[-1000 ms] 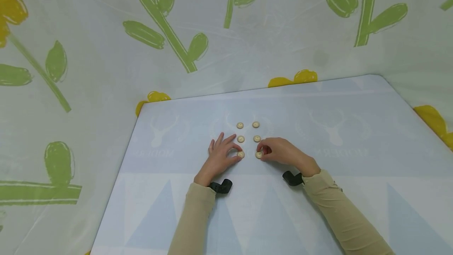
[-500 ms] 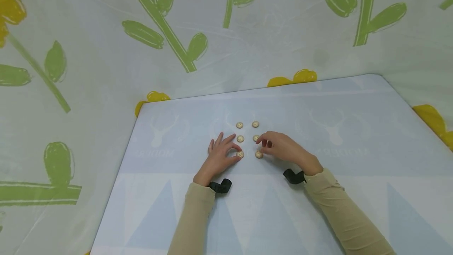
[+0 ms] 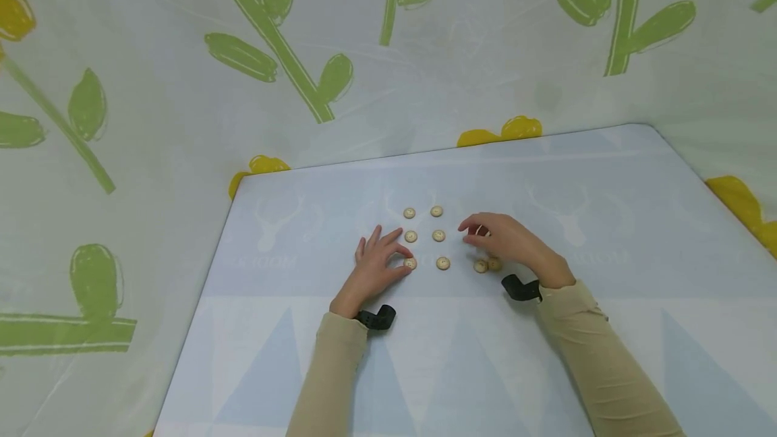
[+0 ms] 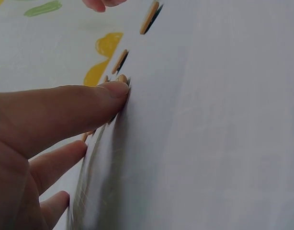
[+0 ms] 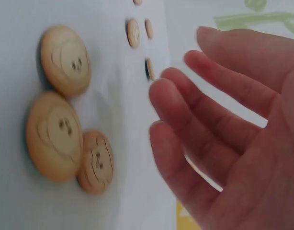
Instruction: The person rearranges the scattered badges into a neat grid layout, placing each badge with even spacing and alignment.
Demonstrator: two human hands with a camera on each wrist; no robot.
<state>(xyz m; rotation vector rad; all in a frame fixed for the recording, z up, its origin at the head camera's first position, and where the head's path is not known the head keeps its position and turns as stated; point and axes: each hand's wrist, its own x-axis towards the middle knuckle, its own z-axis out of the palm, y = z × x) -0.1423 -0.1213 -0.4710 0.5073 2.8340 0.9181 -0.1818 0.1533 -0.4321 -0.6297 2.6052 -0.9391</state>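
Round wooden buttons lie on the table in two columns. My left hand [image 3: 375, 270] pinches the nearest button of the left column [image 3: 410, 264] between thumb and index finger; it stays at the table surface, and the thumb [image 4: 96, 98] covers most of it in the left wrist view. My right hand [image 3: 512, 241] hovers to the right of the columns, fingers loosely bent and holding nothing. The nearest button of the right column [image 3: 443, 263] lies free. Below the right hand are two touching buttons [image 3: 481, 266]. In the right wrist view, three buttons [image 5: 53, 136] with drawn animal faces sit close together.
Further up the columns lie a middle-left button [image 3: 411, 237], a middle-right button [image 3: 438, 235], a far-left button [image 3: 409, 212] and a far-right button [image 3: 436, 211]. The pale patterned table [image 3: 340, 369] ends at a back edge against a flowered cloth [image 3: 182, 86].
My right hand has let go of the near button of the right column and moved right and slightly away. Two buttons beneath it have come into view. The left hand keeps its pinch.
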